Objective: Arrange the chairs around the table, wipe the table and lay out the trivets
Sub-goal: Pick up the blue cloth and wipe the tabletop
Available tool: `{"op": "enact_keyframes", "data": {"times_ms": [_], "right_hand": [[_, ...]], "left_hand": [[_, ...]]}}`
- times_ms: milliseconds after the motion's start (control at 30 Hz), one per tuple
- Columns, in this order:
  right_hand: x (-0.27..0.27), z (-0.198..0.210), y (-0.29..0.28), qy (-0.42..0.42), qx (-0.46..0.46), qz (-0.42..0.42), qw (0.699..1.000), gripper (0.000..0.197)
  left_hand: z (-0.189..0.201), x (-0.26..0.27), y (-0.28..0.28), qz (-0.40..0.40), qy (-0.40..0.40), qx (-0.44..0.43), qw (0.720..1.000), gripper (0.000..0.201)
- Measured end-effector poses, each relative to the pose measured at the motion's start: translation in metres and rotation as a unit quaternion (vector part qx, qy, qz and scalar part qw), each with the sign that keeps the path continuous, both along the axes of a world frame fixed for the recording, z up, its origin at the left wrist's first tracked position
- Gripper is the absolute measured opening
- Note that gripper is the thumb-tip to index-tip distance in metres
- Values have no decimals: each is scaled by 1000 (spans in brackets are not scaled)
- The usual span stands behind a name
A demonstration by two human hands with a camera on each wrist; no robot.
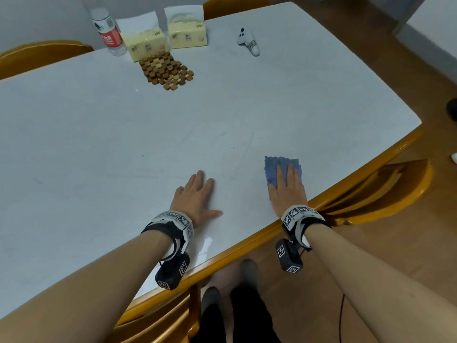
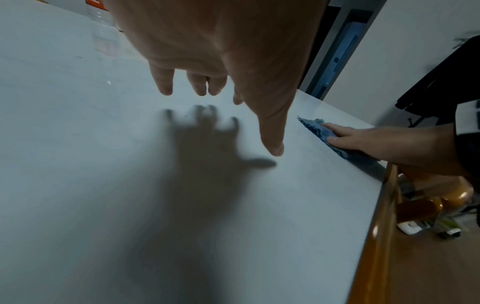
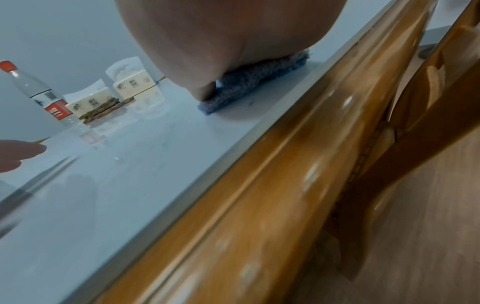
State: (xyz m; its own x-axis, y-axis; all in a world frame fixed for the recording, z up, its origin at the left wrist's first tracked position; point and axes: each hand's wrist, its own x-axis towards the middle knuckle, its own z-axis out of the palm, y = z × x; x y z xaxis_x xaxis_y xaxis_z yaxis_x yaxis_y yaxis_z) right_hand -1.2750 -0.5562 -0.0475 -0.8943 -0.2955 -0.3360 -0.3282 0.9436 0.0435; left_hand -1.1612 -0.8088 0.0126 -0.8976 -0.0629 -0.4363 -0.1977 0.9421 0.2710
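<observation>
My right hand (image 1: 288,185) lies flat with straight fingers on a folded blue cloth (image 1: 273,167) near the table's front right edge; the cloth (image 3: 255,80) shows under my palm in the right wrist view. My left hand (image 1: 195,195) is spread open, palm down, just over the white tabletop (image 1: 99,144), holding nothing; its shadow falls on the tabletop (image 2: 78,164) below the fingers (image 2: 165,84). The cloth (image 2: 315,127) lies to its right. A stack of wooden trivets (image 1: 167,70) sits at the far side of the table.
Behind the trivets stand two tissue packs (image 1: 146,45) (image 1: 188,33) and a water bottle (image 1: 107,33). A white controller (image 1: 249,40) lies further right. Wooden chairs sit at the right edge (image 1: 385,191), below me (image 1: 158,325) and at the far side (image 1: 42,55).
</observation>
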Motion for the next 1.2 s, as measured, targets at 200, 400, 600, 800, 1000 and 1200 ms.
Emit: {"op": "enact_keyframes", "data": {"times_ms": [200,400,600,800,1000,1200], "right_hand": [[-77,3,17,6,-98,-59,993,65],[-183,-6,25,-5,-103,-13,995,70],[-258,2,-3,-11,-110,42,993,71],[-297,-7,-60,0,-117,108,987,68],[-286,-7,-104,-2,-108,255,961,72],[-270,-2,-97,8,-70,389,918,67]], "left_hand": [[-2,-64,-3,28,27,-3,999,84],[4,-137,-13,96,41,1,995,89],[7,-183,-24,146,41,-12,988,90],[-7,-193,-42,190,23,-16,981,88],[-9,-181,-59,201,45,-9,979,86],[-9,-147,-63,214,72,-6,974,80]]}}
